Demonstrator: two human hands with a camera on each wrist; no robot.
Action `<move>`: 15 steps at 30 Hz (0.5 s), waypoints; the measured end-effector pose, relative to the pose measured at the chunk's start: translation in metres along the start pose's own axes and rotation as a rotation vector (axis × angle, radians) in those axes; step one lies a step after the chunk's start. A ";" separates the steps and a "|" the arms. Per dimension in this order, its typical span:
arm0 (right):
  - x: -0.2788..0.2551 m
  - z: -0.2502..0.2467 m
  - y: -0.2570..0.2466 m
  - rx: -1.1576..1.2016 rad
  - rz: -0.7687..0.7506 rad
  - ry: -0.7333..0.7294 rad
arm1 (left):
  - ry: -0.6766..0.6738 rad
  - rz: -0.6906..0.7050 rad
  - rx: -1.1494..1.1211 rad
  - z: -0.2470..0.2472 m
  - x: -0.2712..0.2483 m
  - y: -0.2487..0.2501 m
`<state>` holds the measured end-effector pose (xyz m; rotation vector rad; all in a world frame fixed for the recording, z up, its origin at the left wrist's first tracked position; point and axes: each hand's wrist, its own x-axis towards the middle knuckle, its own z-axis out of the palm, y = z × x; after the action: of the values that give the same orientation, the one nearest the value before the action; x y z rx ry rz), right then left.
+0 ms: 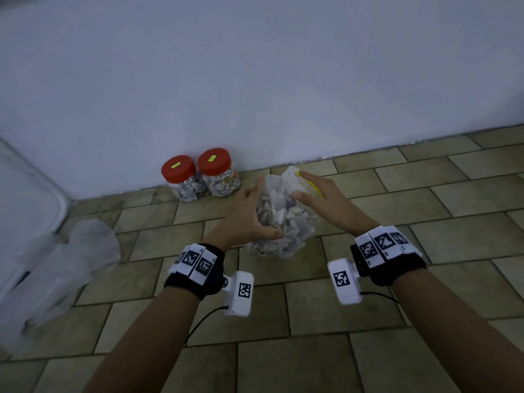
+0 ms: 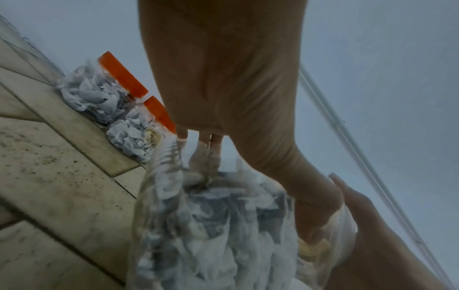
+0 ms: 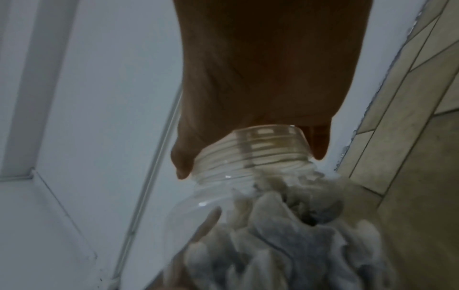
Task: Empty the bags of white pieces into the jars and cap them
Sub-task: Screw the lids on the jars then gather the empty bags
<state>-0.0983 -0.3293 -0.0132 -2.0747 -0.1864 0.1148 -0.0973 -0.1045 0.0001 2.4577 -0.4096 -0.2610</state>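
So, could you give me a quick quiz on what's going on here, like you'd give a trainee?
1. How many jars beside the wall carry red lids?
2. True or false: the held jar already has its lid on.
3. Which hand is round the held jar's threaded neck? A) left hand B) right hand
Key: 1) two. 2) false, its mouth is uncapped. 3) B, the right hand; the left hand grips the body.
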 end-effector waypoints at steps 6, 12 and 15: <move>-0.013 -0.024 -0.009 0.088 0.137 -0.025 | -0.004 -0.025 -0.002 -0.004 -0.002 -0.008; -0.021 -0.019 0.001 0.071 -0.014 0.353 | -0.006 -0.050 0.021 -0.008 -0.004 -0.004; -0.014 -0.008 0.002 0.041 -0.029 0.136 | -0.038 -0.050 0.054 -0.011 -0.005 -0.001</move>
<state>-0.1111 -0.3396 -0.0117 -2.0295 -0.1298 -0.0392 -0.0982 -0.0956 0.0085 2.5221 -0.3759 -0.3223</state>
